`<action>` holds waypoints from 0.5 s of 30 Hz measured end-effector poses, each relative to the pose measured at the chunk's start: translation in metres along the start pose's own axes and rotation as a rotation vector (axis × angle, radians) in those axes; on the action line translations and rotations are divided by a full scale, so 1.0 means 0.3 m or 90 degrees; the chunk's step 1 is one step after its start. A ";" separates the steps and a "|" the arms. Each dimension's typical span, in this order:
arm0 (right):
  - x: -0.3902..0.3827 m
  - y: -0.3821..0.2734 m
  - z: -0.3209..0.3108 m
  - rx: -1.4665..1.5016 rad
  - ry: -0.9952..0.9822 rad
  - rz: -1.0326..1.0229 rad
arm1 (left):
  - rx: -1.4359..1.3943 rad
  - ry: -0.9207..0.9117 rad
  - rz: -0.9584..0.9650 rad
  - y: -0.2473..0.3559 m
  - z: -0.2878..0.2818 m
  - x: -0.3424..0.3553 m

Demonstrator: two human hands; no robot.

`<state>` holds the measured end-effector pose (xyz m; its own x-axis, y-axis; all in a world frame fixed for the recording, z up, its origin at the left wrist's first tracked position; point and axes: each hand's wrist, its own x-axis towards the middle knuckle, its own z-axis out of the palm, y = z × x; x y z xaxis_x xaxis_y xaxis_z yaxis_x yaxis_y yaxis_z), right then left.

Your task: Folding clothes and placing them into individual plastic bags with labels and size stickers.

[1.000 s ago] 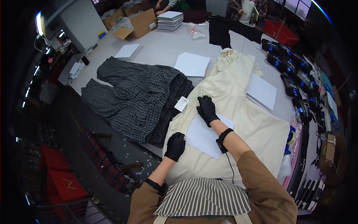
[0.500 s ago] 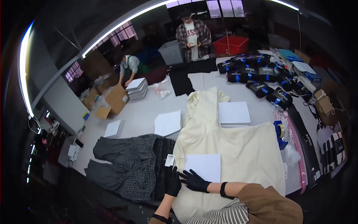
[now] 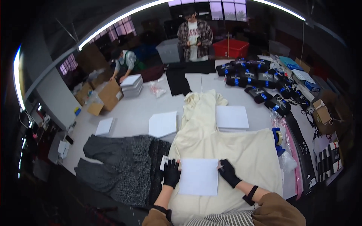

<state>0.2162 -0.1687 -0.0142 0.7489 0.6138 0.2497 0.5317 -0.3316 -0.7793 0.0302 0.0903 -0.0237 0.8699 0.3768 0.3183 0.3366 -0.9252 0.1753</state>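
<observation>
A white rectangular sheet (image 3: 198,177), of paper or card, lies over a cream garment (image 3: 241,150) spread on the table in front of me. My left hand (image 3: 171,174), in a black glove with bare fingertips, grips the sheet's left edge near its upper corner. On the opposite edge, my right hand (image 3: 229,174), gloved the same way, holds the upper right corner. Just beyond my left fingers is a white tag (image 3: 164,162), partly covered by that hand. A dark grey patterned garment (image 3: 120,165) lies to the left, beside the cream one.
More white sheets sit in stacks, one at the upper left of the cream garment (image 3: 163,124) and one right of it (image 3: 232,117). A blue tape dispenser (image 3: 278,141) stands at right. Black packaged bundles (image 3: 266,80) crowd the far right. Two people work across the table (image 3: 143,109).
My hands have moved apart, from close together at the sheet's lower left to its two side edges. The sheet now sits slightly lower on the cream garment, and the view has shifted.
</observation>
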 end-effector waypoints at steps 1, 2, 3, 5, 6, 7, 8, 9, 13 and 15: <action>0.023 0.029 -0.054 -0.112 -0.097 0.075 | 0.011 0.008 -0.022 0.002 -0.001 0.013; 0.041 0.046 -0.092 -0.228 -0.194 0.150 | 0.011 0.002 -0.034 0.016 -0.004 0.034; 0.049 0.045 -0.085 -0.231 -0.228 0.107 | 0.011 0.016 -0.031 0.028 -0.002 0.051; 0.029 0.012 -0.023 -0.261 -0.291 0.088 | -0.018 0.025 -0.053 0.091 -0.005 0.096; 0.021 -0.013 0.019 -0.290 -0.310 0.104 | -0.024 0.016 -0.072 0.127 0.003 0.099; 0.030 -0.013 0.049 -0.294 -0.333 0.099 | -0.018 0.022 -0.092 0.124 0.011 0.115; 0.043 -0.015 0.073 -0.309 -0.344 0.107 | -0.019 0.017 -0.111 0.118 0.013 0.128; 0.038 -0.020 0.092 -0.323 -0.355 0.119 | -0.029 0.006 -0.115 0.110 0.022 0.122; 0.133 0.030 0.034 -0.382 -0.544 -0.109 | -0.063 -0.016 -0.128 0.119 0.056 0.069; 0.298 -0.054 0.072 -0.364 -0.509 -0.222 | -0.070 -0.013 -0.139 0.102 0.054 0.048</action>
<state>0.2660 -0.0930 0.0083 0.1480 0.9669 -0.2078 0.9326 -0.2063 -0.2960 0.0590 0.0668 -0.0289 0.7883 0.5654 0.2430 0.4775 -0.8110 0.3379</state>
